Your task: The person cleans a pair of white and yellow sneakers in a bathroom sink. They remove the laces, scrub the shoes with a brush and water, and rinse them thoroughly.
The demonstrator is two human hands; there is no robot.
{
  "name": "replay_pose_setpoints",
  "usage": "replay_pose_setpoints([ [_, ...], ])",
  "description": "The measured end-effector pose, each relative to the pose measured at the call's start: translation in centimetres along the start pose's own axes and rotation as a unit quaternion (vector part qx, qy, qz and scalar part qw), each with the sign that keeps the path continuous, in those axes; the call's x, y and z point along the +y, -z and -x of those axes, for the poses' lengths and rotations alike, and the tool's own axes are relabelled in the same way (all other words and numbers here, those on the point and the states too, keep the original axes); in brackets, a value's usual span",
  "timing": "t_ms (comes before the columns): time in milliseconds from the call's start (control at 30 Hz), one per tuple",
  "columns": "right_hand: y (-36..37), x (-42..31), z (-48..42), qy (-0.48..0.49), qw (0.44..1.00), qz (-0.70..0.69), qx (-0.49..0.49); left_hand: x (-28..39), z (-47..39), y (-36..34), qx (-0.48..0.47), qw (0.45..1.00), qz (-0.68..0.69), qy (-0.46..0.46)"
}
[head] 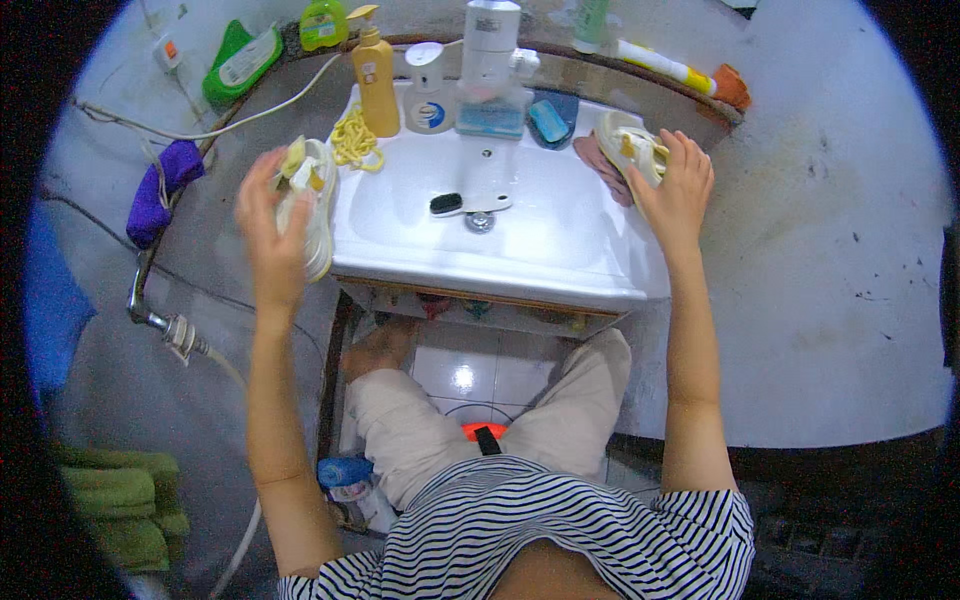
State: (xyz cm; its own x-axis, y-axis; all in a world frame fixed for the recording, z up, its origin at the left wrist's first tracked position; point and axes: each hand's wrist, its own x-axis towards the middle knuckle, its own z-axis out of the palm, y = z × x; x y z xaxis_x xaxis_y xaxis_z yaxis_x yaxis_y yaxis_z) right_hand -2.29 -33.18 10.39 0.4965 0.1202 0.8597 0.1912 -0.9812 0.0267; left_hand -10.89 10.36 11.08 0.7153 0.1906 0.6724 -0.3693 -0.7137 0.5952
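At the left side of the white washbasin (465, 264), my left hand (271, 225) grips a white shoe (321, 236), thumb across its upper. The tongue sticks up and no lace shows in it. My right hand (675, 199) is around the side of a second white shoe (616, 142) at the basin's right rim; its far fingers are partly hidden. That shoe lies partly over a pink cloth (600, 161). A white-handled scrub brush (448, 203) with black bristles lies in the bowl by the drain (480, 221).
Yellow laces (354, 140) are heaped on the left rim. Along the back stand a yellow pump bottle (379, 86), a soap dispenser (428, 97) and a white appliance (491, 45). Blue soap (549, 121) sits in a dish. A white cable (225, 133) crosses the left wall near a hose fitting (180, 334).
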Motion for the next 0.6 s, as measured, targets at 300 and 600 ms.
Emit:
replay_pose_setpoints([
  [300,-1.2,6.7,3.7,-0.042,0.987,-0.121,-0.098,2.3,1.7,-12.4,-0.244,0.933,0.258,0.059],
  [600,3.6,1.9,3.9,-0.236,0.738,-0.567,-0.279,-1.3,2.6,-15.6,-0.279,0.825,0.441,0.219],
])
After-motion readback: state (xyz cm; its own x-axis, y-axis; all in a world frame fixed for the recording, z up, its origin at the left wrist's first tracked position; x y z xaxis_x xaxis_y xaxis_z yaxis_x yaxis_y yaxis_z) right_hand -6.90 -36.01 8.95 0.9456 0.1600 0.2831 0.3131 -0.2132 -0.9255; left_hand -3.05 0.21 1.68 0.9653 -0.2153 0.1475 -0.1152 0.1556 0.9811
